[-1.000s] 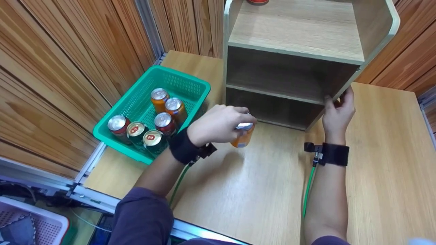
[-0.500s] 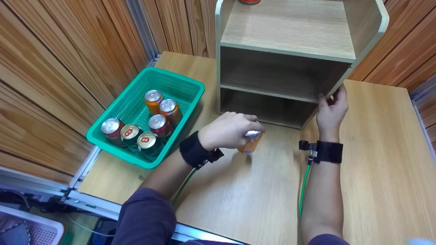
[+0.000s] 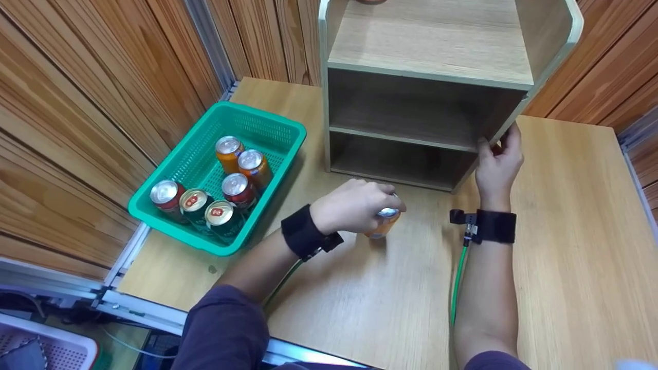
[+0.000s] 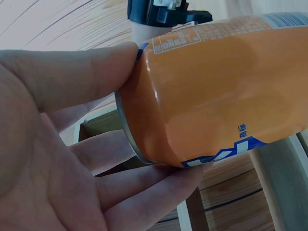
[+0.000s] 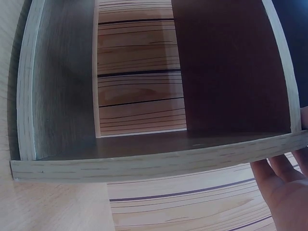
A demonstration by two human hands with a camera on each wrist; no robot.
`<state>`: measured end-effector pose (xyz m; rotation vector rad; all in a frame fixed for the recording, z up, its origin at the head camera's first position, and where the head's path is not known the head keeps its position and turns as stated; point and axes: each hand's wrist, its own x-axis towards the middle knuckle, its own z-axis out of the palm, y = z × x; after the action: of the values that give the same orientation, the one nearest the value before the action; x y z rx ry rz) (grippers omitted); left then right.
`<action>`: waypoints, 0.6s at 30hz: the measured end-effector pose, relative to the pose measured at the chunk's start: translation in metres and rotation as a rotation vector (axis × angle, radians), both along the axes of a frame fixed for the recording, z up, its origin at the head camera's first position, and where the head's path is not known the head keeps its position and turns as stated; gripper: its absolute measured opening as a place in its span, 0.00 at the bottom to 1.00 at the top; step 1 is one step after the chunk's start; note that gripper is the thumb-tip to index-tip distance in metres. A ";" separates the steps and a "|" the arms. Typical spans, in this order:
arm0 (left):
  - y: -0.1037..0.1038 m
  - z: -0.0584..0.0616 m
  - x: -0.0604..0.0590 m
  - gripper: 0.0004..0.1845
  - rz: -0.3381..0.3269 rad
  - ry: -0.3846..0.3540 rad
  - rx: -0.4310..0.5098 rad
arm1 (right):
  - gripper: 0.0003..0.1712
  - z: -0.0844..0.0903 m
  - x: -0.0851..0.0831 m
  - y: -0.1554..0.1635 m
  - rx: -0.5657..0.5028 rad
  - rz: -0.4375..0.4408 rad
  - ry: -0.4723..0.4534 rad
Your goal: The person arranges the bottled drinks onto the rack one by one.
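The person wears dark purple sleeves point(image 3: 221, 329) pushed up past the elbows, leaving both forearms bare. Each wrist carries a wide black strap: one on the left wrist point(image 3: 300, 234), one on the right wrist point(image 3: 496, 226). A small black camera block point(image 3: 460, 217) sits on each strap, and a thin green cable point(image 3: 455, 288) runs back along each forearm.

No word or number can be made out. The orange can point(image 4: 216, 91), in the left wrist view, carries a boxed panel of fine white print toward 12 o'clock and blue-and-white characters toward 5 o'clock, all too small or cut off to read.
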<state>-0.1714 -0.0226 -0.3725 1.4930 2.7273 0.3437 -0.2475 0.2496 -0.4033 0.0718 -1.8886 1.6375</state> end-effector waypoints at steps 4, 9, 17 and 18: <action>0.006 -0.006 0.001 0.21 -0.009 -0.025 -0.005 | 0.31 -0.002 0.001 0.000 0.000 0.009 -0.006; 0.011 -0.013 0.002 0.20 -0.019 -0.028 0.013 | 0.31 -0.003 0.000 0.000 -0.029 0.026 -0.002; 0.017 -0.019 -0.001 0.21 -0.053 -0.069 0.007 | 0.31 0.001 0.000 0.000 -0.028 0.028 0.001; 0.017 -0.020 -0.001 0.21 -0.057 -0.074 0.006 | 0.31 0.001 0.000 0.000 -0.026 0.027 0.001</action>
<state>-0.1725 -0.0054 -0.3922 1.5242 2.6240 0.3981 -0.2473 0.2499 -0.4021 0.0881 -1.8728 1.6791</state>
